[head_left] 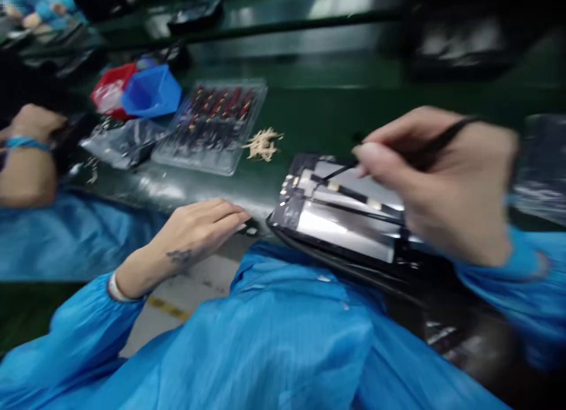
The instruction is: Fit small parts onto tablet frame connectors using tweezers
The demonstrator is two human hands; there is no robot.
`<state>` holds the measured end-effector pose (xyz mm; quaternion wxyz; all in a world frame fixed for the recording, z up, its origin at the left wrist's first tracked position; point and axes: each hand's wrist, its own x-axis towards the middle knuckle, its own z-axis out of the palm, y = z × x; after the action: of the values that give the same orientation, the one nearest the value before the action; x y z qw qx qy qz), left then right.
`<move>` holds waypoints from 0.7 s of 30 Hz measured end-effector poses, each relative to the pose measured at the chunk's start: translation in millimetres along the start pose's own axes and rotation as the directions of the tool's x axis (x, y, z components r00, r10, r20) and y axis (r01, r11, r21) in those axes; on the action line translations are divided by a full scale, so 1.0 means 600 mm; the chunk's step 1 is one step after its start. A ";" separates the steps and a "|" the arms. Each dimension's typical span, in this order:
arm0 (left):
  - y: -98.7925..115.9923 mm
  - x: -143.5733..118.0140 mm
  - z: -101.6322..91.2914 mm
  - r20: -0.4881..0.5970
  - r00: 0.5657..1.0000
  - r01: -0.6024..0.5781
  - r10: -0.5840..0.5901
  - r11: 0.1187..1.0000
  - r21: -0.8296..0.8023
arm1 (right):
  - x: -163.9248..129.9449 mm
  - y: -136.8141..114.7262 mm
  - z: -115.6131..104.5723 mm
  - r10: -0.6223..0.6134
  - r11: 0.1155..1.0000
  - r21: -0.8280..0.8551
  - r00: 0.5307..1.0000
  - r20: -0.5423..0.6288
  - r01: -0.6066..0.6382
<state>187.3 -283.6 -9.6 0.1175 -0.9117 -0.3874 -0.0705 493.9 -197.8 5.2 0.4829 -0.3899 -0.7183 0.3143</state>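
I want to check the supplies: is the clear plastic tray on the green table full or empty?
Not empty. The clear tray holds rows of dark and red parts across most of it; blur hides whether every slot is filled.

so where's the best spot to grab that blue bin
Probably by its near rim, from the front: the blue bin lies tilted with its open mouth facing the person, and a red bin crowds its left side. A parts tray sits to its right.
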 end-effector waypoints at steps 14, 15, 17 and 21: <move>-0.002 0.267 -0.018 -0.462 0.883 -0.082 0.080 0.997 0.014 | 0.034 0.018 -0.006 -0.003 0.991 0.130 0.997 -0.077 0.013; -0.006 0.266 -0.020 -0.477 0.879 -0.062 -0.013 0.988 -0.142 | 0.037 0.023 -0.007 0.005 0.992 0.129 0.998 -0.057 0.002; -0.009 0.268 -0.023 -0.433 0.876 -0.012 -0.214 0.886 -0.463 | 0.042 0.031 -0.007 0.019 0.990 0.141 1.000 0.017 -0.021; -0.004 0.280 -0.021 -0.290 0.869 0.022 -0.400 0.618 -0.786 | 0.043 0.040 -0.002 0.022 0.981 0.187 0.994 0.106 -0.042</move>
<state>300.6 -169.5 40.0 -0.2017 -0.7805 -0.3918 -0.4434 495.3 -163.4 -2.9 0.4748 -0.3371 -0.7028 0.4086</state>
